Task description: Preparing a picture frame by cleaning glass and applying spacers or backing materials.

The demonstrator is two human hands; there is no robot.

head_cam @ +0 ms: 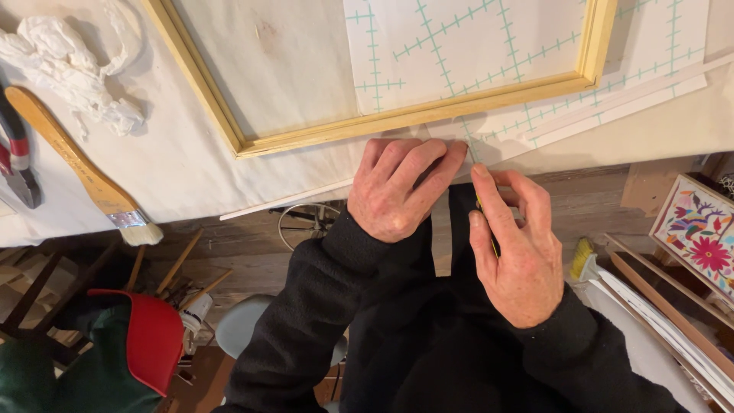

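Head view: left hand (401, 191) flat on sheet edge (489, 149); right hand (514, 245) pinches yellow tool (480, 205).

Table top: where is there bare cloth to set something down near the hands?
Bare cloth lies between the paintbrush and the wooden frame. A smaller strip lies right of the gridded sheet. It is crowded at the edge where the left hand and right hand press, and in the far left corner by the crumpled white rag.
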